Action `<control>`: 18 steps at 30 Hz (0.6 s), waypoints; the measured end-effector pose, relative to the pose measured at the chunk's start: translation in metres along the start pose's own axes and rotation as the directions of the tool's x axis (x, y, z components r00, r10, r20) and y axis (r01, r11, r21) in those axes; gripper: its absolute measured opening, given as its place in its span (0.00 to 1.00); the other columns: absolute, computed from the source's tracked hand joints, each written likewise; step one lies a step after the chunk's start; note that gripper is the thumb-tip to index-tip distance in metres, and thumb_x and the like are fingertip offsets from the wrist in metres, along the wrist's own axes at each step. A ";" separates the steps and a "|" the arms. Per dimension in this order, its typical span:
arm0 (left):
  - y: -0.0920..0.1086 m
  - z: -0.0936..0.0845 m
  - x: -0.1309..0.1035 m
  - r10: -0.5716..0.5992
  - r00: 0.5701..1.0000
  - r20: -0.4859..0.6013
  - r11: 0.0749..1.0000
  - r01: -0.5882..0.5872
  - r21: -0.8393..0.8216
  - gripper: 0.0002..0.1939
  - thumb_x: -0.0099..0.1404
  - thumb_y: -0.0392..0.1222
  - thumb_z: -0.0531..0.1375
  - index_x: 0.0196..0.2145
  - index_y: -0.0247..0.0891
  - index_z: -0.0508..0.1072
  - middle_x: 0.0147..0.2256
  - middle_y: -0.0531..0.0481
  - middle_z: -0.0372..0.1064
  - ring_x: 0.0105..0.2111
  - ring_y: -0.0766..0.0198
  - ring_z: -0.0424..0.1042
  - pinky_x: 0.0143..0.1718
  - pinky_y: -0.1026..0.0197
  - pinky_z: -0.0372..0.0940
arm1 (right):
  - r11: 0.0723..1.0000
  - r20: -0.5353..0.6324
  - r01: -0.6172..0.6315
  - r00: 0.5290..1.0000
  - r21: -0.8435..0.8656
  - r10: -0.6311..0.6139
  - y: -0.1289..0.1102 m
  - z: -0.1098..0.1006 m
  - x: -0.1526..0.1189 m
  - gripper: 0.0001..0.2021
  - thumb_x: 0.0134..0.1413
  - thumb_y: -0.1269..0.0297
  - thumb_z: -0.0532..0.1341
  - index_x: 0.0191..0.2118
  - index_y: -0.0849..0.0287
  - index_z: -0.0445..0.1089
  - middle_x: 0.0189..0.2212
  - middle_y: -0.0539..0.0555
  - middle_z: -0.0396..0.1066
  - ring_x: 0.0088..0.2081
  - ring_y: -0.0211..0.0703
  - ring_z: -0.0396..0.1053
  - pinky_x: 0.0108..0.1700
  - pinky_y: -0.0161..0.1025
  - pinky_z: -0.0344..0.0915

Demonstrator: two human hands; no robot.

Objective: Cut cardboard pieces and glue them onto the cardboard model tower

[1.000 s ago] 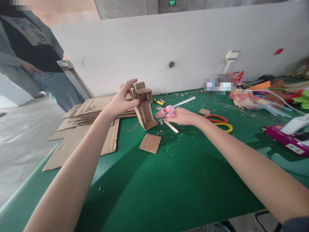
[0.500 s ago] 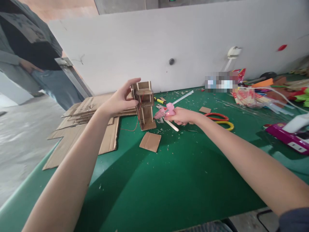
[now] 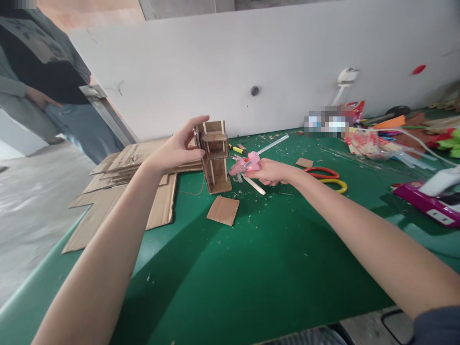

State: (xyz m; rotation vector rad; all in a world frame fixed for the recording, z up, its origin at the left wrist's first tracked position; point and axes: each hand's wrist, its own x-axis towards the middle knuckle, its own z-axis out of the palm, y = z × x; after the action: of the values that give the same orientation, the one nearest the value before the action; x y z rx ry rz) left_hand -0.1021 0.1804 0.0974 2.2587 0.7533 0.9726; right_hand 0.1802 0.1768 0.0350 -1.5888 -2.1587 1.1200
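Note:
A small tiered cardboard structure [image 3: 218, 184] with thin stick posts stands upright on the green table. My left hand [image 3: 174, 151] grips its upper left side, thumb in front; some of the fingers are hidden behind it. A pink hot glue gun [image 3: 251, 162] is in my right hand [image 3: 271, 171], its nozzle close against the structure's lower right edge; I cannot tell whether they touch. A clear glue stick [image 3: 275, 143] sticks out of the gun's back. Along the structure's left side a thin red wire [image 3: 201, 189] trails to the table. In front lies a square cardboard piece [image 3: 223, 211].
Cardboard sheets [image 3: 161, 206] are stacked on the left. Near my right wrist lie red-and-yellow-handled scissors [image 3: 334, 186] and a white stick [image 3: 255, 185]. A purple power strip [image 3: 424, 201] and craft supplies fill the right. A person [image 3: 77, 124] stands beyond the table's left end.
The glue gun's nozzle has shifted slightly left, closer to the structure's lower right edge. My left hand keeps its grip, and the structure stays in place.

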 end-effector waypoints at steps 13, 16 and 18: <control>0.000 -0.001 -0.001 -0.032 0.999 0.008 0.999 0.032 -0.027 0.42 0.54 0.45 0.68 0.63 0.48 0.54 0.53 0.44 0.64 0.54 0.45 0.64 0.56 0.39 0.61 | 1.000 -0.029 -0.005 1.000 -0.028 0.004 -0.002 -0.003 -0.010 0.18 0.54 0.49 0.58 0.27 0.57 0.56 0.14 0.45 0.54 0.14 0.30 0.50 0.14 0.30 0.49; -0.001 -0.001 -0.001 -0.025 1.000 0.006 0.999 0.025 -0.035 0.43 0.53 0.46 0.68 0.62 0.48 0.55 0.54 0.44 0.63 0.56 0.44 0.63 0.56 0.40 0.61 | 0.998 -0.014 0.027 1.000 -0.065 -0.028 -0.002 -0.002 -0.010 0.18 0.53 0.48 0.58 0.27 0.57 0.56 0.14 0.45 0.54 0.14 0.30 0.51 0.14 0.30 0.50; -0.001 -0.001 -0.001 -0.029 1.000 0.002 0.999 0.029 -0.031 0.43 0.53 0.46 0.68 0.63 0.48 0.54 0.53 0.44 0.64 0.55 0.44 0.63 0.56 0.40 0.60 | 0.992 -0.001 0.040 0.999 -0.121 -0.041 -0.004 -0.002 -0.010 0.18 0.54 0.47 0.58 0.26 0.57 0.56 0.14 0.45 0.55 0.14 0.31 0.53 0.14 0.30 0.51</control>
State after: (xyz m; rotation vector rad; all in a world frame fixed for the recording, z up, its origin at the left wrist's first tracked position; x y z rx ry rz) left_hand -0.1039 0.1811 0.0969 2.2161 0.7627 0.9621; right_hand 0.1823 0.1682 0.0410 -1.5868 -2.2856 0.9913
